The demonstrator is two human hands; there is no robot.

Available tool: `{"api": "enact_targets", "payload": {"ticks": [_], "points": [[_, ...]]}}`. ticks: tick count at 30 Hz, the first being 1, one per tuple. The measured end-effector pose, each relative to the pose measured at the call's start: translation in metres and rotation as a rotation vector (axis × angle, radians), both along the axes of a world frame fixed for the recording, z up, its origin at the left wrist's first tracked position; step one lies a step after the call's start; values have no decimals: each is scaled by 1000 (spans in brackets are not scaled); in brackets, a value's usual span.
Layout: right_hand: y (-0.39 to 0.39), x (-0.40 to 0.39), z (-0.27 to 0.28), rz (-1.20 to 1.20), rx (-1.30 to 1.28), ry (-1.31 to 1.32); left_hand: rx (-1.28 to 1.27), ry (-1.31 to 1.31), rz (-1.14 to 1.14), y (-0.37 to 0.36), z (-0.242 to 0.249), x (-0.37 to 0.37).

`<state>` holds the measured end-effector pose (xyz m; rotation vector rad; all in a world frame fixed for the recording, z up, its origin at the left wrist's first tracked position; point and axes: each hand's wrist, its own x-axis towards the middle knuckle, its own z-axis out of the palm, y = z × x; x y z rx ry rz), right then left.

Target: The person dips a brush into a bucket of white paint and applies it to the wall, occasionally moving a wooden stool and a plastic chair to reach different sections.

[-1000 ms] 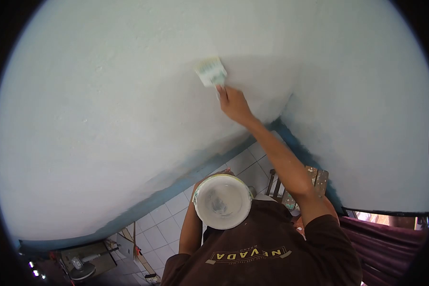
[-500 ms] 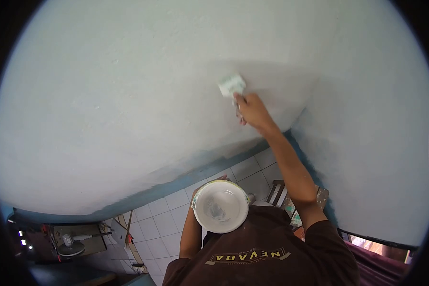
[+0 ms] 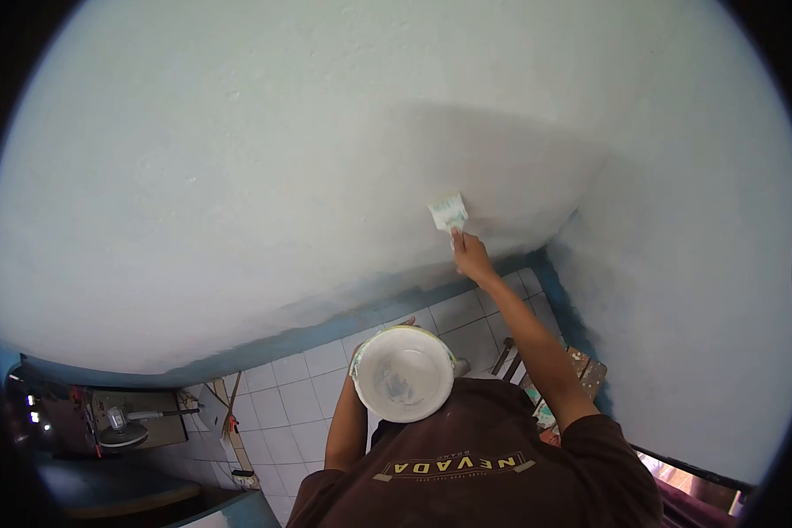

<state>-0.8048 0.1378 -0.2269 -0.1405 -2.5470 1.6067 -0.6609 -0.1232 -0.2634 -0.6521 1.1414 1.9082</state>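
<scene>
A wide paintbrush [image 3: 450, 212] with whitish, green-marked bristles is against the pale wall [image 3: 264, 185]. My right hand [image 3: 472, 257] is closed round its handle. Close to my chest, my left hand [image 3: 357, 354] supports a white paint bucket [image 3: 442, 387]; most of that hand is hidden behind the bucket, with fingertips showing at its far rim. Inside the bucket the bottom looks streaked with whitish paint. Along the wall's foot runs a blue band [image 3: 326, 324], partly covered by white.
White tiles [image 3: 304, 405] cover the floor. A slatted wooden stool or bench [image 3: 585, 370], paint-spotted, stands under my right arm. At lower left a grinder-like tool [image 3: 123, 429] lies on a board. Another wall [image 3: 686, 290] meets this one at right.
My right hand and the paintbrush have moved down along the wall and slightly right. The bucket stays in my left hand, nearly in the same place.
</scene>
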Motion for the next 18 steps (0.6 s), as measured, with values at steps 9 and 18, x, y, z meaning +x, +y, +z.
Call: {"api": "enact_targets", "payload": {"ticks": [9,18], "points": [[-18,22,210,180,-328,-125,68,141,42,-2,34,9],[-47,3,116,-39,34,514,53,223,49,0,29,11]]}}
